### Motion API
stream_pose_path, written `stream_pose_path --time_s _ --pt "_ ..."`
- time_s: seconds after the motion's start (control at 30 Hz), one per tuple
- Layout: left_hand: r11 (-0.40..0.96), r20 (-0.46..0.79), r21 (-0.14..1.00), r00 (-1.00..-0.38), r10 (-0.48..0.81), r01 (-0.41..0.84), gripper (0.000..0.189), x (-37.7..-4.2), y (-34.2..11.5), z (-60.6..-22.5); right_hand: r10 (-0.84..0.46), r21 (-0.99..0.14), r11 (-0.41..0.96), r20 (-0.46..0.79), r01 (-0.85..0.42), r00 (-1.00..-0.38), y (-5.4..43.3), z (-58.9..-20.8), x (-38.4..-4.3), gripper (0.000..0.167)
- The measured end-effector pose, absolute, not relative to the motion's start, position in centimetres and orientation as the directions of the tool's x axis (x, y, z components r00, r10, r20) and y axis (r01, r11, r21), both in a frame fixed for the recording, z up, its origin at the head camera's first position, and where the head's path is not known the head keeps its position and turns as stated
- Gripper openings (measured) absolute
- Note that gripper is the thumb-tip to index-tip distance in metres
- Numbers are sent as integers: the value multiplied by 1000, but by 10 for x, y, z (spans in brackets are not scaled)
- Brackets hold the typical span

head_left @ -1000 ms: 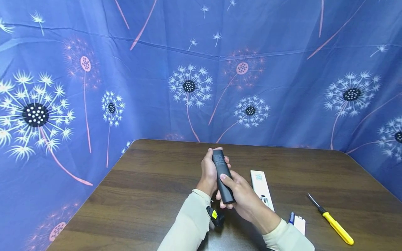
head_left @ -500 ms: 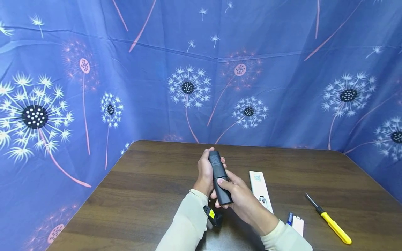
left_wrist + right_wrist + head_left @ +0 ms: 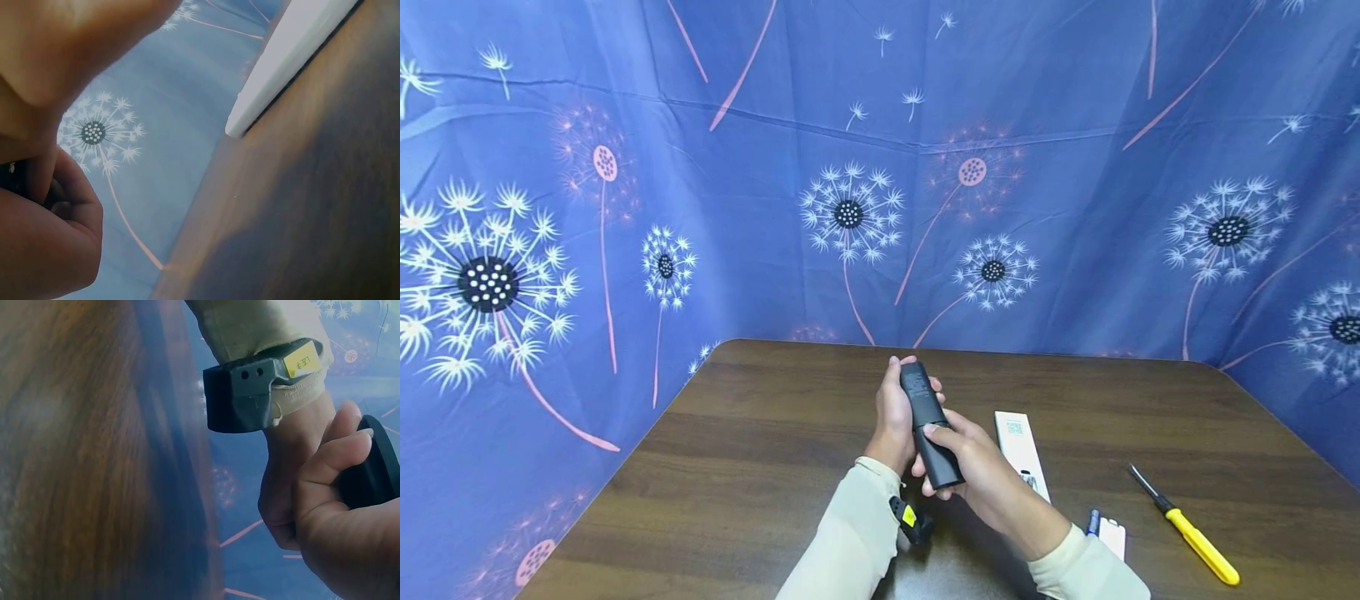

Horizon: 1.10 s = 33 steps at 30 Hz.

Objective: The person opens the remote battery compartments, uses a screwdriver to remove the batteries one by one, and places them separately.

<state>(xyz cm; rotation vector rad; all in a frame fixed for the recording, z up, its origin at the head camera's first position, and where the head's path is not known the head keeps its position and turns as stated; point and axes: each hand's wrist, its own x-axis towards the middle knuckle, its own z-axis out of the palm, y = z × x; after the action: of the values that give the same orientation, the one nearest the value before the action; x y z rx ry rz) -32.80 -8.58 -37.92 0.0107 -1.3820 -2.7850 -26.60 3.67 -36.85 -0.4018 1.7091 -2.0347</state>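
Note:
A black remote control (image 3: 938, 458) is held between both hands above the table, its back with small printed text facing up and a seam crossing it near mid-length. The left hand (image 3: 893, 417) wraps its upper part, with fingertips showing on the far side. The right hand (image 3: 985, 467) grips the lower part, its thumb pressing on the back just below the seam while its fingers curl underneath. In the right wrist view, the remote's black end (image 3: 372, 469) sticks out past the curled right-hand fingers (image 3: 337, 453).
Right of the hands lies a long white device (image 3: 1018, 442) with a printed code, partly behind the right arm. A blue battery (image 3: 1093, 522) and a small white cover (image 3: 1112, 537) lie nearer. A yellow-handled screwdriver (image 3: 1202, 546) rests farther right. Patterned blue cloth (image 3: 737, 250) hangs behind the table.
The hands and remote shift slightly left, then a little back right, along with small camera motion. The right thumb stays on the remote's back near the seam.

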Motion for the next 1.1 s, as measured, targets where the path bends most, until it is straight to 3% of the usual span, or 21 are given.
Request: stream_pose_path --time_s 0.33,0.57,0.8,0.9,1.1 --pt "-585 35 811 -997 75 -16 53 -329 -82 -385 -470 -980 -127 -78 156 -879 38 -371 -271 40" --pt "-622 -48 780 -997 52 -70 68 -327 -85 -382 -314 -966 229 44 -121 -948 31 -368 -266 47" --pt "-663 -57 748 -998 -25 -26 65 -332 -94 -382 -257 -739 578 238 -346 -937 27 -365 -255 61" --pt "-667 -47 745 -998 -41 -8 60 -334 -96 -383 -268 -661 637 293 -397 -918 25 -365 -253 55" --pt "-664 -45 748 -998 -40 -7 58 -334 -97 -383 -292 -632 653 297 -417 -909 24 -365 -251 49"
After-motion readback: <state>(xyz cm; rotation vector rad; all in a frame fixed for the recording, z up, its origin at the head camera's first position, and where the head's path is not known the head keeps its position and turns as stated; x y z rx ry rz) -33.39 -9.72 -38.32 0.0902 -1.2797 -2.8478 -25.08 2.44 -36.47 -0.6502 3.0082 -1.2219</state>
